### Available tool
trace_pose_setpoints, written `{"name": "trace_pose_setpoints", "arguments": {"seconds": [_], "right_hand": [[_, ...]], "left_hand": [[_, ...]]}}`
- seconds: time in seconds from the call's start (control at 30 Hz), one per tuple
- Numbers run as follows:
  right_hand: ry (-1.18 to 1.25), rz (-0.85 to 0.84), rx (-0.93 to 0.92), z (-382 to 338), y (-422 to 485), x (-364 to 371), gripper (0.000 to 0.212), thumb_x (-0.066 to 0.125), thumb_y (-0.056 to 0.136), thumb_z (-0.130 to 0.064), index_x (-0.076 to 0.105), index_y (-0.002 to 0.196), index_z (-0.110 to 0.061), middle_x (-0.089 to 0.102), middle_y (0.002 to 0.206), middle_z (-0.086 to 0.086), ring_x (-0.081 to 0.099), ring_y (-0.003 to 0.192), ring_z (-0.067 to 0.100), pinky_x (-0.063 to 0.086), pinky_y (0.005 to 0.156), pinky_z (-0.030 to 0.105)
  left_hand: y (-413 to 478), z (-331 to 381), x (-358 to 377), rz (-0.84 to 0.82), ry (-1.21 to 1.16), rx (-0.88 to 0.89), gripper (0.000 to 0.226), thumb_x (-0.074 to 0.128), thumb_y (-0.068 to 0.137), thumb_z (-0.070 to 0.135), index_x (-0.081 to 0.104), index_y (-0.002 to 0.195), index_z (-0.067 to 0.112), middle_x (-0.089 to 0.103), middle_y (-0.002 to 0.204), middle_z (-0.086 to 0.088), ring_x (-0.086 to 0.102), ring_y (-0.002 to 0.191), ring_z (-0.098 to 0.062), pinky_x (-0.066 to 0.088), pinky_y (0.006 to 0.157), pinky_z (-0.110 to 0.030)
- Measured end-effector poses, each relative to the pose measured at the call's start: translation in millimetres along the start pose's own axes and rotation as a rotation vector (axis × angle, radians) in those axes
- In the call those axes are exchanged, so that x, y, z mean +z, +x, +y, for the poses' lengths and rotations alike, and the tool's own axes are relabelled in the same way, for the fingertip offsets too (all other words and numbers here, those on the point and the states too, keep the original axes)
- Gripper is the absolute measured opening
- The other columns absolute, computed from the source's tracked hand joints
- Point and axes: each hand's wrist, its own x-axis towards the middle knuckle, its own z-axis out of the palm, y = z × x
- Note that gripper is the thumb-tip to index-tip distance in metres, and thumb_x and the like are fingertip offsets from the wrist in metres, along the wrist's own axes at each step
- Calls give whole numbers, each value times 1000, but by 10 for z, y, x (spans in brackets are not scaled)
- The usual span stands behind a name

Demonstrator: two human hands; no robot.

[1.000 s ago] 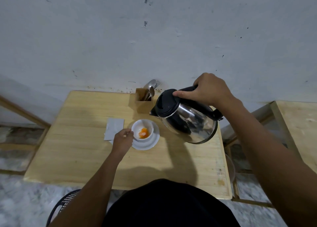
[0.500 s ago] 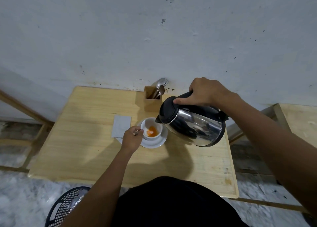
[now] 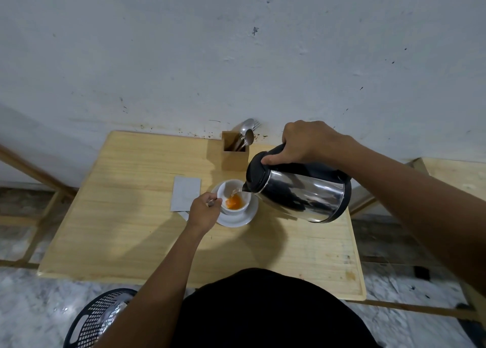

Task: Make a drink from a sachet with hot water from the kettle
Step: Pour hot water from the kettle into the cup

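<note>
Item: drink preparation, pouring stage.

Change noted: the kettle (image 3: 299, 190), level and clear of the cup a second ago, is now tipped well over with its spout above the cup's right rim, and a thin stream of water runs from spout to cup. Half a second back no water was yet visible. Pouring has begun.

Right hand (image 3: 305, 141): closed around the kettle's black handle at the top, thumb along the lid edge, carrying the whole weight in the air above the desk's right half.

Left hand (image 3: 203, 212): fingers pinched together on a small metal piece at the cup's left rim, probably a spoon handle; too small to tell for certain.

Cup (image 3: 234, 197): white, seated on a white saucer (image 3: 238, 217) near the middle of the desk (image 3: 131, 229), toward the back edge. Orange powder or liquid lies at the bottom, fill level low.

Sachet (image 3: 185, 193): grey, flat on the desk just left of the saucer.

Cutlery holder (image 3: 234, 155): wooden, at the back edge, behind the cup.

Judgement: powder is in, water has just started; filling and stirring remain. Main risk is overshooting the small cup.
</note>
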Motion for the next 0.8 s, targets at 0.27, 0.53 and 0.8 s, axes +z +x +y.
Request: {"name": "trace_pose_setpoints", "arguments": {"seconds": [0.27,0.53,0.8], "right_hand": [[-13,-18,-3,5,37,-29,69,55,70,-81,42,57,-14,48,56,-1,44,51,16,35,53,28],[-18,-22,14,41,43,-49,68,55,69,-81,45,59,-15,51,58,-2,46,54,15,36,56,29],[-34,-40,33,73,53,-24,69,54,67,-83,42,59,-15,49,58,-2,45,54,15,41,60,32]], "left_hand": [[-2,3,-11,-15,15,2,19,57,93,20,64,107,9,58,103,-1,61,88,-28,53,84,-41],[-7,5,-23,-20,13,-9,21,57,92,21,64,109,9,61,105,-3,65,97,-33,55,87,-45],[-24,19,-21,-14,14,6,23,57,93,21,63,110,7,58,103,-1,66,98,-35,55,88,-45]]}}
